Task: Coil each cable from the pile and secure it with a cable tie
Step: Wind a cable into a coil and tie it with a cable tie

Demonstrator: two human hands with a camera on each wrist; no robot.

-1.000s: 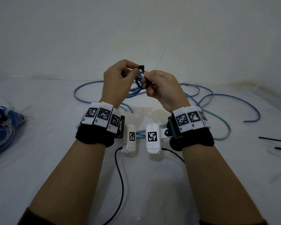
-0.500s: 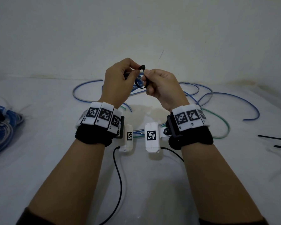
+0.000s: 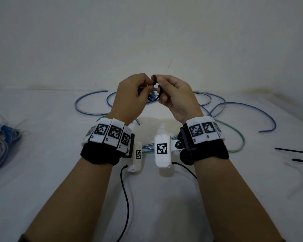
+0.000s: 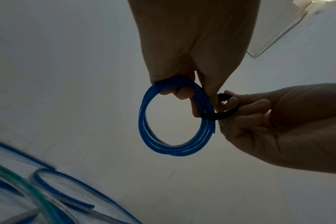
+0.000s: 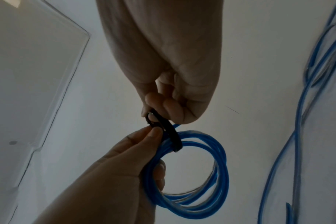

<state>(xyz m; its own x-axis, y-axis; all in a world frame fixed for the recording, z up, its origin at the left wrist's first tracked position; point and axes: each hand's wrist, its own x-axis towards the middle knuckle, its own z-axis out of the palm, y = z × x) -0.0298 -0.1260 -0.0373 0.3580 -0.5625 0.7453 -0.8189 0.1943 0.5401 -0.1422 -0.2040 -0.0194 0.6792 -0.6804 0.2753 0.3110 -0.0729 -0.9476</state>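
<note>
I am holding a small coil of blue cable up above the table, and both hands are meeting at its top. My left hand is gripping the coil with its fingers curled through the ring and the thumb pressing the strands together; in the left wrist view that hand is coming down from the top edge with the coil hanging under it. My right hand is pinching a black cable tie, which is looping round the bundled strands just beside my left fingers. In the right wrist view the tie is running from my right fingertips down across the coil, and its small head seems to be sitting between thumb and forefinger, though the light there is too dim for me to be sure whether the tail is already threaded.

Below my hands, loose blue cables are sprawling across the far middle of the table, near its back edge against the wall, with one green cable curving among them on the right. At the left edge a bundle of blue cables is lying in a heap. Near the right edge two spare black ties are lying flat, well apart from the loose cables.
</note>
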